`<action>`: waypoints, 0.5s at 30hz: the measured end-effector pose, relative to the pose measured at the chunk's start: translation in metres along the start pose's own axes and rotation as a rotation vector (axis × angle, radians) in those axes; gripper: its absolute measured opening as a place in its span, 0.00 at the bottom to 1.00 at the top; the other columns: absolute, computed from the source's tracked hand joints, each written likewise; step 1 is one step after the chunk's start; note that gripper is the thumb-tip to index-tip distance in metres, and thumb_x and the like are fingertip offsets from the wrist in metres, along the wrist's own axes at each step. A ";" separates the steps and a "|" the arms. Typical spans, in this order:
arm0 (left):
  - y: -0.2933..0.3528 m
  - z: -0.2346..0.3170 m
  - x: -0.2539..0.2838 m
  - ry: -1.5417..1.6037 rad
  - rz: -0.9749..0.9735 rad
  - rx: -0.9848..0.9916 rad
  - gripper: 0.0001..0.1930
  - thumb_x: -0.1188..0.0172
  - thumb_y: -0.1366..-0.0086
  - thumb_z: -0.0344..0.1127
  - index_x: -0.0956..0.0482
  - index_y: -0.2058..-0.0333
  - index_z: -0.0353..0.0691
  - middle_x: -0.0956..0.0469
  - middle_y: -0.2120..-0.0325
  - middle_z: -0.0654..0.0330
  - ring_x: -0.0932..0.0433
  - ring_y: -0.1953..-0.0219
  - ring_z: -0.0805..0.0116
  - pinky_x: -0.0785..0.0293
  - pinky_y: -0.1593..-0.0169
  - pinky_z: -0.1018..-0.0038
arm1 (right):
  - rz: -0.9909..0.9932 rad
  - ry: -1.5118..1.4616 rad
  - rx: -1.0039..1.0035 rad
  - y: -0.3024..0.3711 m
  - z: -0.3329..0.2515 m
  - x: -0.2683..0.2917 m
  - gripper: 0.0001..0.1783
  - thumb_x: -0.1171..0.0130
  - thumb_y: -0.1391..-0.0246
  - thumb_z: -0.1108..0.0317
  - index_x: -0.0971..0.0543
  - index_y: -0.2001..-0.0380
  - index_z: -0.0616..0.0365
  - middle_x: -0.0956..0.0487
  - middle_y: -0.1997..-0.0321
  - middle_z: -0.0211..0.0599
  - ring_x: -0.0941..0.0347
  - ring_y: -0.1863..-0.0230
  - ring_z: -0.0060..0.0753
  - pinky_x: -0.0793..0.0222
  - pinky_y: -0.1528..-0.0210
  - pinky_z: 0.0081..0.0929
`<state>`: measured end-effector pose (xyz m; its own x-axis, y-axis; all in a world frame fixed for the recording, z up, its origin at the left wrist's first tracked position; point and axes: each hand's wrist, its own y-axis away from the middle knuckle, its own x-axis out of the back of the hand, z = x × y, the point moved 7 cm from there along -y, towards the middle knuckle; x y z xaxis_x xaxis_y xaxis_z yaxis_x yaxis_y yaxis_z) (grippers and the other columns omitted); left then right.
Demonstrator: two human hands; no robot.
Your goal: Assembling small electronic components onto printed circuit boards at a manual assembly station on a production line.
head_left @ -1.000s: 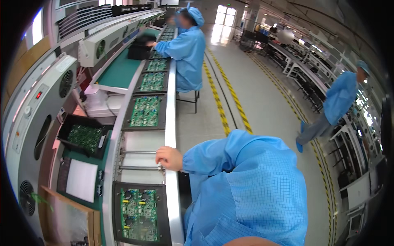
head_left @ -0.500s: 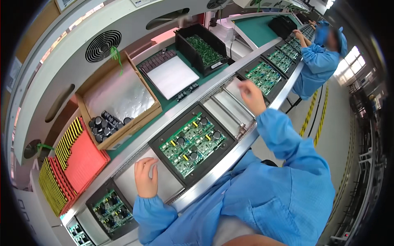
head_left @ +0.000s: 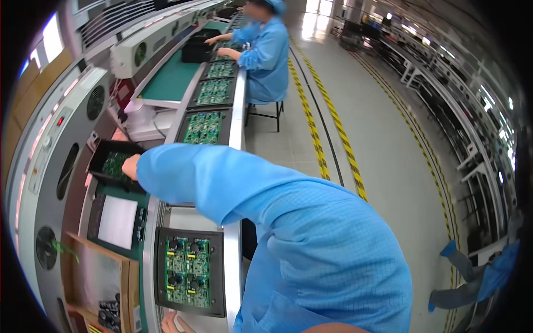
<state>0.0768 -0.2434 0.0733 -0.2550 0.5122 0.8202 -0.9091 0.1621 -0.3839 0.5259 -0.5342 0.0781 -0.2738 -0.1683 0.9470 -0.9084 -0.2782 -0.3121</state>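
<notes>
Small green circuit boards (head_left: 114,164) lie in the black bin (head_left: 114,182); the right hand (head_left: 131,167) reaches in, grip not discernible. The left hand (head_left: 176,323), fingers parted, is beside the black carrier (head_left: 218,266). Boards appear light, stiff, fragile: grasp by edges.

A grey floor (head_left: 377,133) is stretching away, yellow-and-black lines (head_left: 348,150) are running along it, long workbenches (head_left: 452,102) are lining its right side, and a window (head_left: 319,6) is glowing white at the far end.

Surroundings noted, both sides of view.
Yellow-and-black tape (head_left: 345,147) stripes the grey floor (head_left: 388,144); green ribbon (head_left: 65,250) at round fan grille (head_left: 44,249).
</notes>
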 end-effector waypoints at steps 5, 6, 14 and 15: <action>0.006 0.005 -0.001 0.023 0.028 -0.057 0.08 0.39 0.31 0.32 0.17 0.57 0.38 0.21 0.58 0.49 0.22 0.54 0.50 0.27 0.47 0.58 | 0.024 0.013 -0.038 -0.008 -0.010 -0.030 0.10 0.40 0.52 0.68 0.13 0.68 0.55 0.14 0.63 0.44 0.16 0.59 0.47 0.20 0.61 0.44; 0.009 0.003 -0.003 0.053 0.018 -0.050 0.08 0.40 0.31 0.32 0.17 0.57 0.38 0.21 0.59 0.49 0.22 0.54 0.50 0.27 0.48 0.58 | 0.034 0.015 -0.025 -0.009 -0.014 -0.035 0.10 0.40 0.51 0.68 0.13 0.68 0.54 0.14 0.63 0.44 0.16 0.59 0.46 0.20 0.61 0.44; -0.020 -0.023 -0.046 0.145 0.076 -0.174 0.07 0.39 0.35 0.29 0.15 0.63 0.33 0.20 0.64 0.48 0.21 0.62 0.51 0.25 0.55 0.60 | 0.288 0.062 -0.194 0.085 0.065 0.008 0.11 0.45 0.47 0.63 0.13 0.70 0.47 0.14 0.66 0.39 0.17 0.63 0.43 0.22 0.62 0.43; -0.036 -0.018 -0.058 0.190 0.041 -0.236 0.07 0.39 0.35 0.29 0.15 0.63 0.33 0.21 0.64 0.48 0.21 0.62 0.51 0.25 0.55 0.60 | 0.308 0.073 -0.268 0.109 0.095 0.018 0.11 0.44 0.47 0.63 0.13 0.70 0.47 0.15 0.66 0.39 0.17 0.63 0.43 0.22 0.62 0.43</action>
<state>0.1304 -0.2635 0.0317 -0.2040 0.6671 0.7165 -0.7918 0.3180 -0.5215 0.4523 -0.6570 0.0541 -0.5590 -0.1348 0.8182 -0.8277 0.0321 -0.5602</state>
